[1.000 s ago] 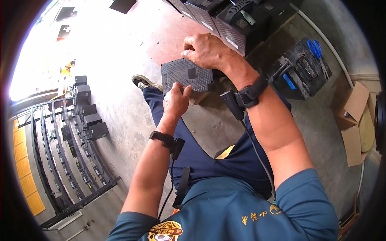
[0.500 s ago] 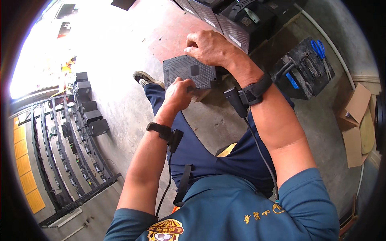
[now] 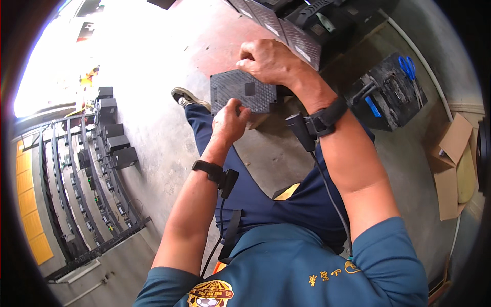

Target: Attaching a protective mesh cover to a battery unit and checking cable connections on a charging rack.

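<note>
A dark grey, textured square-like block (image 3: 229,88) with a small dark square on top lies in front of me, on a brownish support partly hidden beneath it. My left hand (image 3: 230,122) is at its near edge, fingers curled and thumb raised; what they grip, if anything, is hidden. My right hand (image 3: 266,60) is over its far edge, fingers bent into a pinch; I cannot make out anything in them. Both wrists wear black straps with cabled devices.
Dark blocks with striped faces (image 3: 302,43) stand beyond. At right are a black block (image 3: 378,112) bearing blue scissors (image 3: 407,69), and an open cardboard box (image 3: 444,189). At left stands a black rack (image 3: 66,225) with dark boxes (image 3: 123,156) behind it. My left shoe (image 3: 186,97) is beside the block.
My hands and the block appear slightly farther right in the picture, along with the surroundings. The fingers of my left hand shift slightly at the near edge; my right hand stays pinched.
</note>
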`<state>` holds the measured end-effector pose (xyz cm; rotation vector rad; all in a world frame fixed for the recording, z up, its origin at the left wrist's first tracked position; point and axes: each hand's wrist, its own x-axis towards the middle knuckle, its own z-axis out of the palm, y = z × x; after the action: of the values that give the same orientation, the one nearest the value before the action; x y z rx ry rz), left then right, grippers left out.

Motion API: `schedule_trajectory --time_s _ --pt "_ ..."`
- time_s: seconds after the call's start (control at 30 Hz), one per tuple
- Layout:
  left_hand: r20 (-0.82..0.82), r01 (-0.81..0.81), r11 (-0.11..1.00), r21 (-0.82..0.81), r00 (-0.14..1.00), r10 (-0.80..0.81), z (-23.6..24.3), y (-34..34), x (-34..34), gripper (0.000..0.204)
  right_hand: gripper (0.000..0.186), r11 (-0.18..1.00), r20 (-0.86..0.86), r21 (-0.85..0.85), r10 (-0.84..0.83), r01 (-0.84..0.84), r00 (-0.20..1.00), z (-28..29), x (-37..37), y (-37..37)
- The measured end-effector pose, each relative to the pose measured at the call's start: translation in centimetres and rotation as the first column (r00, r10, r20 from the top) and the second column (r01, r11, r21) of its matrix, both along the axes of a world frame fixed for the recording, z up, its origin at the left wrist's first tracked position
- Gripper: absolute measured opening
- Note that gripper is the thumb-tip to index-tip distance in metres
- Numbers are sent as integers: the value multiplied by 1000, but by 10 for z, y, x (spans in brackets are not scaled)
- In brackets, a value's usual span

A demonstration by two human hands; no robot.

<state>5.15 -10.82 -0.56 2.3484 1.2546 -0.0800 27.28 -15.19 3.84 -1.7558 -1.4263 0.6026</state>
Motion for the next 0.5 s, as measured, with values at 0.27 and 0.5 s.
schedule_trajectory --time_s 0.27,0.5 --pt "-118 234 971 -59 964 -239 4 18 0 34 30 1000 -14 -5 -11 11 1000 -4 0 0" --pt "-147 101 961 -256 979 -142 21 60 -3 76 24 999 15 20 -28 27 1000 -2 -3 0"
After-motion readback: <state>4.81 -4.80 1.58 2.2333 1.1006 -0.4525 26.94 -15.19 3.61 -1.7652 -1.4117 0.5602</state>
